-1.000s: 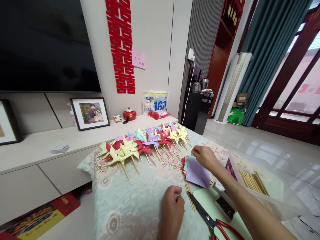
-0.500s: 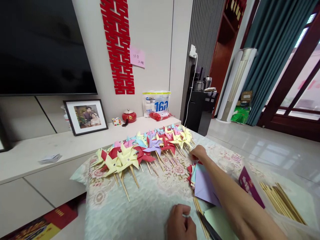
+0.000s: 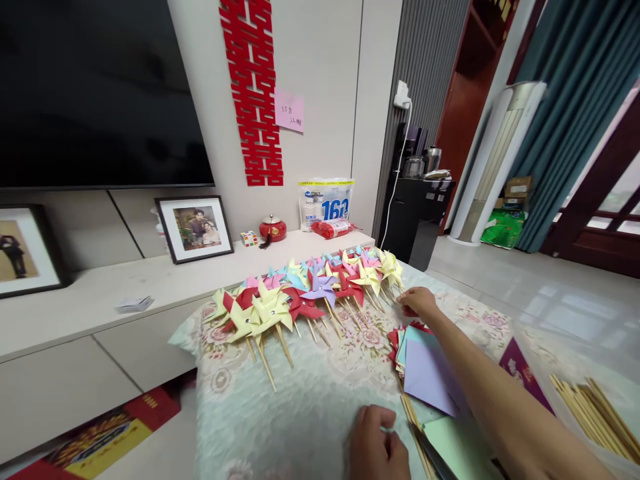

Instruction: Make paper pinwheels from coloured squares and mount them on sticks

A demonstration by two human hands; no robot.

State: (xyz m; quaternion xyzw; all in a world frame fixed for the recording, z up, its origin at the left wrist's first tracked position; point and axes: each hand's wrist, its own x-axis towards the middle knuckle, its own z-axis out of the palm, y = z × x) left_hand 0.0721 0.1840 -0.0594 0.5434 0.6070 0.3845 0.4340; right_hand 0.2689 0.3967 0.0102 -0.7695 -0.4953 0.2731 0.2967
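Note:
My right hand reaches across to the right end of a cluster of paper pinwheels on thin wooden sticks. Its fingers are closed right beside the sticks of the yellow pinwheel there; what they hold, if anything, is hidden. Curled on the tablecloth at the near edge, my left hand shows nothing in its fingers. Under my right forearm lie a purple paper sheet, a stack of red and blue paper pieces and a pale green sheet. Dark-bladed scissors rest beside several loose sticks.
A clear plastic box at the right holds many wooden sticks. Behind the table runs a white cabinet bearing a framed photo, a red pot, a puzzle cube and a white packet.
The view has swung a little to the left, so everything sits further right in the picture. Both hands hold nearly the same places on and over the table.

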